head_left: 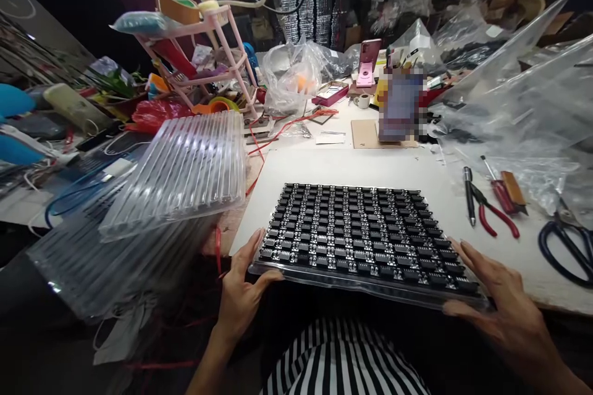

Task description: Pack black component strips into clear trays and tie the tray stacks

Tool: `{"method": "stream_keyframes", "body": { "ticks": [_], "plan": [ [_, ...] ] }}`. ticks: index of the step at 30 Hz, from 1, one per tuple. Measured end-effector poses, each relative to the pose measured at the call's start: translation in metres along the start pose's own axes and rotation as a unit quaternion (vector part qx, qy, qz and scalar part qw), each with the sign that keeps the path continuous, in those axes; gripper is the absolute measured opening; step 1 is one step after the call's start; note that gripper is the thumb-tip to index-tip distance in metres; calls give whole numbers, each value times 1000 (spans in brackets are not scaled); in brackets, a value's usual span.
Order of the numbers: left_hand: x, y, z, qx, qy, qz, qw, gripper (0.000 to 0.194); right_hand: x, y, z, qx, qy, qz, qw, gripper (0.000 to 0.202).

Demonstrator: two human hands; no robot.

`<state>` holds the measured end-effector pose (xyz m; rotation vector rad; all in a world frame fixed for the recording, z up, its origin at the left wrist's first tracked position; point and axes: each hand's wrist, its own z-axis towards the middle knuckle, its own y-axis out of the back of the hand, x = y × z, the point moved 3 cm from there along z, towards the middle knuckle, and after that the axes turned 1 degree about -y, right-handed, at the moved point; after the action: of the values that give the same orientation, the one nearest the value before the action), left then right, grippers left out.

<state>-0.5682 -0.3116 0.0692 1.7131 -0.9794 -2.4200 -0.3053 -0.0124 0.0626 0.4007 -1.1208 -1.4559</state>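
Between both hands point(248, 287) (thumbs in front) sits a filled clear tray point(370, 289).

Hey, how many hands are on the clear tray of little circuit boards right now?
2. The left hand grips the near left corner of the tray, and the right hand its near right corner. No other hand shows on it.

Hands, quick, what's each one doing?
Left hand: closed on the tray's left edge.
Right hand: gripping the same tray's right edge.
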Motion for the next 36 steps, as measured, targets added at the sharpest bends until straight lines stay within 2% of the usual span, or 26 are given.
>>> {"method": "stream_keyframes", "body": {
  "ticks": [6,16,23,28,33,36],
  "plan": [
    [0,-1,-3,-5,-27,36,999,70,-5,-4,-6,3,-36,9,999,73],
    [5,-6,3,5,-116,140,983,73,-16,-19,0,60,-17,-29,998,75],
    [13,-13,14,84,-121,199,969,73,-20,-26,7,75,-9,-69,995,76],
    [18,-12,13,129,-121,217,960,72,-18,-26,9,92,-19,-77,993,78],
    [4,-16,2,157,-133,278,938,69,-16,-25,10,100,-13,-90,991,78],
    [-9,-25,-5,178,-166,318,916,67,-18,-26,9,109,-12,-81,991,82]
  ]
}}
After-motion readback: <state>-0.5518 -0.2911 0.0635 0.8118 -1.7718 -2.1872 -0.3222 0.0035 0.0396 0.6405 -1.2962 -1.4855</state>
